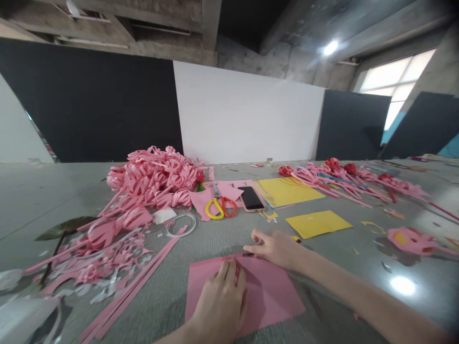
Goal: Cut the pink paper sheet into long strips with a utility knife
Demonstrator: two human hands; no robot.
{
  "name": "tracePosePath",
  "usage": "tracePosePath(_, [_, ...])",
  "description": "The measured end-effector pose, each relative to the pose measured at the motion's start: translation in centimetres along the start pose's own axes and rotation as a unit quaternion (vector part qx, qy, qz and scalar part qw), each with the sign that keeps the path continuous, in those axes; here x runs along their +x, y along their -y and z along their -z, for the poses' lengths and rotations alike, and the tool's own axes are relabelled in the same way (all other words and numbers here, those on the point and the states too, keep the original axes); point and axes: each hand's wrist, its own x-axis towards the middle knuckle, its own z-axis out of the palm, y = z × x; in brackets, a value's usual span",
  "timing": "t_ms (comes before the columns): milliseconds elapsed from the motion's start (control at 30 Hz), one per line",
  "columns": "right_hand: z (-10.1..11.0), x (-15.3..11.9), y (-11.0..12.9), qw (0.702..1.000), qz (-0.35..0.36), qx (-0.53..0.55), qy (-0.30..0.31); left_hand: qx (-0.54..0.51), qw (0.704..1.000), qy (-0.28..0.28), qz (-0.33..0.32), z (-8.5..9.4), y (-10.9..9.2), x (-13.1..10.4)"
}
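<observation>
A pink paper sheet (272, 301) lies flat on the grey table in front of me. My left hand (224, 294) rests on its left half, fingers bent down onto the paper and close together. A small reddish patch shows between those fingers. My right hand (276, 248) reaches in from the right over the sheet's far edge, two fingers apart and pointing left. Its palm side is hidden. Just behind that wrist, a small yellow-and-black object (296, 239) shows partly; its kind is unclear. Scissors (218, 206) with yellow and red handles lie beyond on pink paper.
A phone (252, 198) lies beside the scissors, with yellow sheets (319, 223) to the right. A pile of pink paper flowers (154, 177) stands back left. Pink strips (139, 282), scraps and a ring of tape (181, 225) lie left. More paper flowers (333, 174) lie back right.
</observation>
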Motion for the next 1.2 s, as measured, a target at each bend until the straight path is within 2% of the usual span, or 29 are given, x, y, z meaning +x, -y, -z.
tracePosePath(333, [-0.03, -0.18, -0.11, 1.000, 0.001, 0.005, -0.006, -0.020, 1.000, 0.023, 0.007, 0.08, -0.07, 0.00])
tracePosePath(1200, [0.77, -0.49, -0.59, 1.000, 0.001, 0.011, 0.016, -0.010, 1.000, -0.011, -0.004, -0.42, 0.10, 0.02])
